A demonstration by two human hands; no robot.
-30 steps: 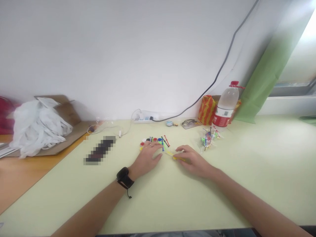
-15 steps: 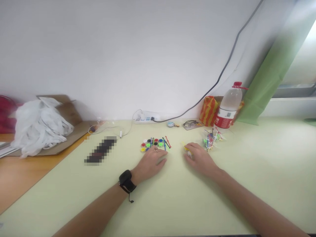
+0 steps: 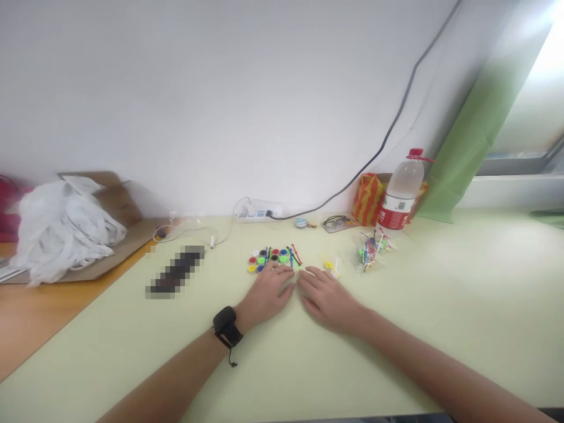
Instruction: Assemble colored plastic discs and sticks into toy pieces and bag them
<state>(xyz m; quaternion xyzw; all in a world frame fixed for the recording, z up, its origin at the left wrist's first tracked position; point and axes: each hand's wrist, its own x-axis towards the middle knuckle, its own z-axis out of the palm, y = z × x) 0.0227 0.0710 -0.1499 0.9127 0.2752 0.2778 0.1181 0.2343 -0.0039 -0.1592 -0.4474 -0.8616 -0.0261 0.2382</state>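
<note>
My left hand (image 3: 269, 294), with a black watch (image 3: 225, 322) on its wrist, rests on the table with its fingers stretched and thumb apart. It lies at the near edge of a cluster of small round coloured plastic pieces (image 3: 261, 260), partly covering them. My right hand (image 3: 328, 298) is beside it, fingers extended and thumb apart, fingertips close to those of the left. A bright green bit (image 3: 298, 268) shows between the fingertips. Thin coloured sticks (image 3: 296, 255) lie behind it. Yellow and white pieces (image 3: 329, 266) lie just beyond my right hand.
Clear bags of small coloured parts (image 3: 369, 251) lie to the right, before a large water bottle (image 3: 399, 194) and a striped bag (image 3: 366, 198). A power strip (image 3: 259, 212) stands by the wall. White plastic bags (image 3: 66, 226) lie on cardboard at left.
My right hand has moved left, away from the yellow and white pieces, which now show, and is close to my left hand. The left hand has stayed nearly still.
</note>
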